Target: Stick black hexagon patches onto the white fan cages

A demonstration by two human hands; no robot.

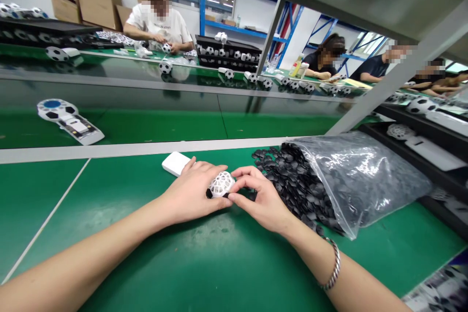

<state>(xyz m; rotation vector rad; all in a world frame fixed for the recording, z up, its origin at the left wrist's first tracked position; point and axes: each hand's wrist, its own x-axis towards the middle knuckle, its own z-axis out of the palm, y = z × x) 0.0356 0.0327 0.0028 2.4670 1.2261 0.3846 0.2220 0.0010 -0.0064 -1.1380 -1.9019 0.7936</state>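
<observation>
My left hand grips a white football-patterned fan head whose white handle sticks out behind my fingers. A single black piece sits on the head's lower left. My right hand pinches the head's right side with thumb and fingertips. Both hands rest on the green bench. Right beside my right hand lies a heap of small black pieces spilling from a clear plastic bag.
A finished football fan lies on the green conveyor belt behind a grey rail. A slanted metal post stands at right, with black trays of fans beyond. Other people work across the line beside cardboard boxes.
</observation>
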